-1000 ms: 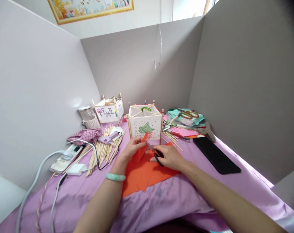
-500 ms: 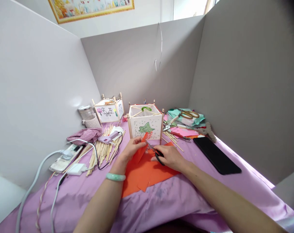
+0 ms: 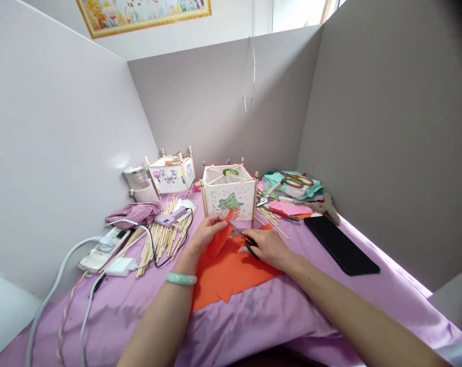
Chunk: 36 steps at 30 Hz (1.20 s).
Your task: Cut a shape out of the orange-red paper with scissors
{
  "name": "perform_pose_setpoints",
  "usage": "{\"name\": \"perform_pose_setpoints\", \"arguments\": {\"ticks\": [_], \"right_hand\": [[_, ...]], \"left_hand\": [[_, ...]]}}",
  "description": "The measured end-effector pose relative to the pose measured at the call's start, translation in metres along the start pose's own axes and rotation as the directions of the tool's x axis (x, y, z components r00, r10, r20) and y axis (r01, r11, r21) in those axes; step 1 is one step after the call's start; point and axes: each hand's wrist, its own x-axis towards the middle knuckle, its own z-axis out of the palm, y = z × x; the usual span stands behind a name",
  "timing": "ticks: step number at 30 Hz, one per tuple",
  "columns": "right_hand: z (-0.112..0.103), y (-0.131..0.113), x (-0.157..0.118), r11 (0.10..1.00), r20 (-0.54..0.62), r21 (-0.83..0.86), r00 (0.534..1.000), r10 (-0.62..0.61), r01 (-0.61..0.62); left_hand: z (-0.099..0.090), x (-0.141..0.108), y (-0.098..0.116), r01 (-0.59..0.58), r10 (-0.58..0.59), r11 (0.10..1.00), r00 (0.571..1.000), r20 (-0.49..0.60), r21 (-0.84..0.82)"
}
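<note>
My left hand (image 3: 209,233) pinches a narrow piece of orange paper (image 3: 220,241) between thumb and fingers, with its cut, fringed edge toward the right. In my right hand (image 3: 268,246) is a pair of scissors (image 3: 249,244) with black handles; the blades point up and left and meet the edge of the held piece. Beneath both hands a larger sheet of orange paper (image 3: 234,272) lies on the purple cloth. Just beyond the hands stands a white lantern (image 3: 231,196) with a stick frame and a green drawing on its front.
A second lantern (image 3: 169,176) and a glass jar (image 3: 136,178) stand back left. Wooden sticks (image 3: 160,239), a glue gun (image 3: 171,217) and a power strip (image 3: 101,255) with cables lie left. Pliers (image 3: 267,198), gold-handled scissors (image 3: 297,180) and a black phone (image 3: 340,244) are right.
Both hands hold nearly the same place. The left fingers and the paper piece have shifted very slightly against the scissor blades.
</note>
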Motion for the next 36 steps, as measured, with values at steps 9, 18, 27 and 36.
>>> {"name": "perform_pose_setpoints", "arguments": {"ticks": [9, 18, 27, 36], "right_hand": [[-0.002, -0.004, 0.000, 1.000, -0.014, 0.015, 1.000, 0.001, -0.001], [-0.006, -0.014, 0.001, 0.999, -0.014, 0.010, 0.999, 0.035, -0.035], [-0.004, -0.013, 0.002, 0.998, -0.020, -0.030, 0.999, 0.045, -0.046], [0.000, -0.006, 0.002, 0.998, -0.038, -0.061, 0.999, 0.020, -0.023]], "left_hand": [[-0.001, 0.003, -0.003, -0.059, 0.058, 0.997, 0.998, 0.028, 0.055], [0.003, 0.002, -0.003, -0.083, 0.077, 0.995, 0.993, 0.093, 0.052], [0.001, 0.001, -0.003, -0.022, 0.016, 0.993, 0.998, 0.054, 0.115], [0.000, 0.001, -0.003, 0.003, -0.008, 0.995, 0.998, 0.058, 0.095]]}}
